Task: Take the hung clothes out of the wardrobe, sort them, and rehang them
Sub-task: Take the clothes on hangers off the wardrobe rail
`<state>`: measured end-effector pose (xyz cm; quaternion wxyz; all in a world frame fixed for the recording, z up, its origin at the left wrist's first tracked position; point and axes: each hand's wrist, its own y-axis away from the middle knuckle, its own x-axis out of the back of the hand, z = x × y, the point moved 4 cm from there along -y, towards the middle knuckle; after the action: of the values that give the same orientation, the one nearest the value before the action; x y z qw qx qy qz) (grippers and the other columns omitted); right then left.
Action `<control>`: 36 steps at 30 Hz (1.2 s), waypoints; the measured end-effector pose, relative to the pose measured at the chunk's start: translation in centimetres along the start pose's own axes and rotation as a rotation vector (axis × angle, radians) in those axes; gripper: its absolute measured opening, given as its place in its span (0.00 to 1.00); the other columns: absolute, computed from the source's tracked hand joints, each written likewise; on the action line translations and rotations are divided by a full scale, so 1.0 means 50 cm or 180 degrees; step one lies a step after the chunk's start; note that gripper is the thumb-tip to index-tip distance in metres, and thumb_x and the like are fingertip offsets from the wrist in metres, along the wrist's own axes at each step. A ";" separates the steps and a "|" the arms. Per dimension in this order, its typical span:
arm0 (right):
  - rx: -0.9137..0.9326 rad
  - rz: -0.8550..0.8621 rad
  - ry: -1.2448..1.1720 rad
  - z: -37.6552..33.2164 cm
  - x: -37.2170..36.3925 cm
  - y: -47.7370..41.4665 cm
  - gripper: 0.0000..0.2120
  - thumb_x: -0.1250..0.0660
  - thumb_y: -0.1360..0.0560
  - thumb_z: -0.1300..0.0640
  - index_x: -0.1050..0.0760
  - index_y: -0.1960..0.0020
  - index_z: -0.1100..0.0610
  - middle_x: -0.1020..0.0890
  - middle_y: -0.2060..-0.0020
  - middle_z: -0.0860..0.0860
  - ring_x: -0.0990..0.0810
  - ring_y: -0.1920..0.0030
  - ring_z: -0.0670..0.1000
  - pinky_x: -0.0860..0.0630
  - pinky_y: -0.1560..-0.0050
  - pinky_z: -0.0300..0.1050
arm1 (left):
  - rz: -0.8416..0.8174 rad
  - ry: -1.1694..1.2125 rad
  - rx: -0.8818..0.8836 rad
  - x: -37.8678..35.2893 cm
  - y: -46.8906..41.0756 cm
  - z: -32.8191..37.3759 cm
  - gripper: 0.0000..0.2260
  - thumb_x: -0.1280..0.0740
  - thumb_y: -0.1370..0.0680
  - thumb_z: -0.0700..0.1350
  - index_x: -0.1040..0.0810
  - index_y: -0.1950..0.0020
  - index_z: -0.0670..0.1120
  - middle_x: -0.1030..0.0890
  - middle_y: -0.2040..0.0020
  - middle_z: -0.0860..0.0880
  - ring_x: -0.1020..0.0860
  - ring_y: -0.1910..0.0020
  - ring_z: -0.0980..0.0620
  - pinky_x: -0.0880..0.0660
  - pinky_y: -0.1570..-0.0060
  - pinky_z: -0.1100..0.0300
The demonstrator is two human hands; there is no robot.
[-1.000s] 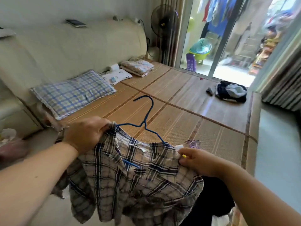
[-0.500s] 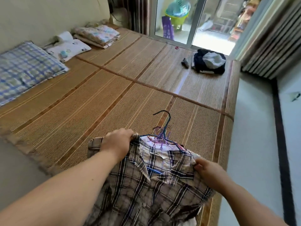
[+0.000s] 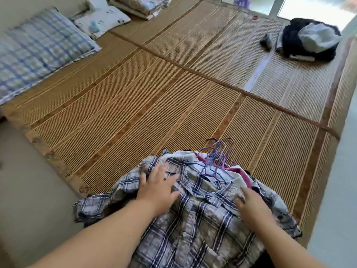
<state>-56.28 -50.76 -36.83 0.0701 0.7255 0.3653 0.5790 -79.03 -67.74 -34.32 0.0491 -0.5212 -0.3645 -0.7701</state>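
Note:
A plaid shirt (image 3: 201,215) lies on top of a pile of clothes at the near edge of the bamboo mat (image 3: 135,105). Several blue and purple wire hangers (image 3: 216,157) stick out from the far end of the pile, over white and maroon garments (image 3: 241,173). My left hand (image 3: 158,186) rests flat on the shirt's left shoulder with fingers spread. My right hand (image 3: 249,204) lies on the shirt's right side, fingers extended. Neither hand grips anything.
A blue checked pillow (image 3: 38,49) and a white pillow (image 3: 102,20) lie at the mat's far left, with folded bedding (image 3: 141,4) behind. A dark heap of clothes (image 3: 311,39) sits at the far right. Grey floor (image 3: 336,190) runs along the right.
The pile of hung clothes has gone down from mid-air onto the mat. Both hands have let go of the shirt's shoulders and now lie flat on it.

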 end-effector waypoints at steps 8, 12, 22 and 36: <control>0.1241 -0.0305 0.0465 -0.265 0.103 0.042 0.30 0.37 0.23 0.44 0.43 0.25 0.45 0.39 0.26 0.47 0.34 0.29 0.51 0.34 0.31 0.49 | 0.0210 0.0191 0.0302 0.145 0.093 -0.055 0.26 0.41 0.23 0.54 0.44 0.25 0.60 0.54 0.21 0.52 0.55 0.23 0.47 0.57 0.29 0.37; 0.2097 -0.0149 0.0647 -0.469 0.167 0.120 0.29 0.37 0.23 0.47 0.42 0.25 0.46 0.38 0.26 0.49 0.32 0.31 0.52 0.33 0.32 0.47 | 0.0650 0.0315 0.0429 0.286 0.191 -0.111 0.24 0.41 0.22 0.54 0.41 0.26 0.59 0.48 0.22 0.52 0.52 0.23 0.48 0.55 0.29 0.38; 0.4193 0.0069 0.0875 -0.953 0.168 0.503 0.29 0.36 0.25 0.45 0.41 0.27 0.42 0.36 0.27 0.47 0.34 0.30 0.51 0.35 0.30 0.49 | 0.2010 0.0257 0.1354 0.483 0.645 -0.324 0.26 0.39 0.24 0.58 0.38 0.27 0.56 0.45 0.22 0.48 0.46 0.24 0.47 0.44 0.30 0.41; 0.6265 -0.0106 0.0607 -1.329 -0.004 1.188 0.30 0.38 0.25 0.41 0.46 0.26 0.38 0.41 0.26 0.45 0.33 0.30 0.50 0.36 0.31 0.51 | 0.3134 -0.0442 0.3528 0.513 1.398 -0.550 0.32 0.39 0.25 0.59 0.50 0.25 0.59 0.51 0.22 0.53 0.53 0.24 0.50 0.51 0.30 0.38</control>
<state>-88.89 -115.19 15.42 -0.5859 0.4053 0.6981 0.0720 -79.88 -127.79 17.60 0.6211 -0.5705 -0.4260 -0.3277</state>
